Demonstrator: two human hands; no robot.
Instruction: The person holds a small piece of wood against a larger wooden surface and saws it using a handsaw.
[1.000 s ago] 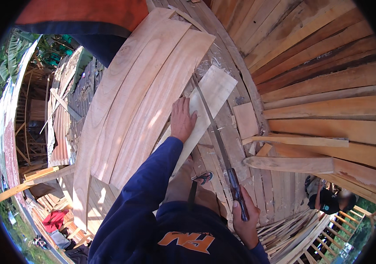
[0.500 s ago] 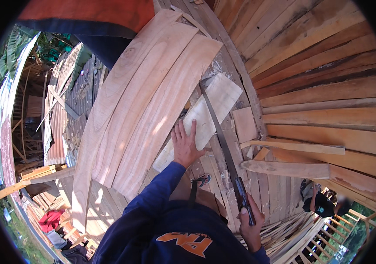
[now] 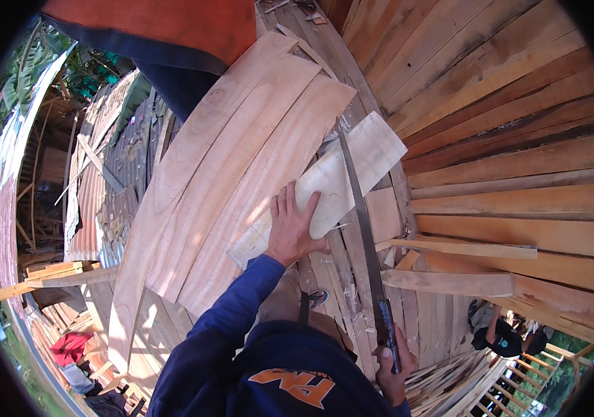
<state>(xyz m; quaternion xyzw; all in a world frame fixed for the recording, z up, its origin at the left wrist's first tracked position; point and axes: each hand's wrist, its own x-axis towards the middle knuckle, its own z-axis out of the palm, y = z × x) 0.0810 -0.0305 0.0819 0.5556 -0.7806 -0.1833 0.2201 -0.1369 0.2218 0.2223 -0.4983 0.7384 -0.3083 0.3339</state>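
Observation:
My left hand (image 3: 291, 224) lies with fingers spread on a pale, short board (image 3: 363, 153), pressing flat near its middle. My right hand (image 3: 395, 368) is wrapped round the dark handle of a handsaw (image 3: 365, 236). The long saw blade runs away from me and crosses the pale board to the right of my left hand, its tip near the board's far edge. Whether the teeth are sunk into the wood I cannot tell. The pale board rests against several wide, pinkish planks (image 3: 220, 181) laid side by side on its left.
A person in orange and dark clothing (image 3: 165, 28) stands at the far left end of the planks. Stacked timbers (image 3: 512, 201) rise along the right. Loose wood pieces (image 3: 450, 281) jut out at right. Another person (image 3: 505, 337) is at lower right. A plank floor (image 3: 345, 299) lies below.
The handsaw has been drawn back a little toward me with my right hand. The pale board has shifted slightly to the right at its far end, with my left hand still on it.

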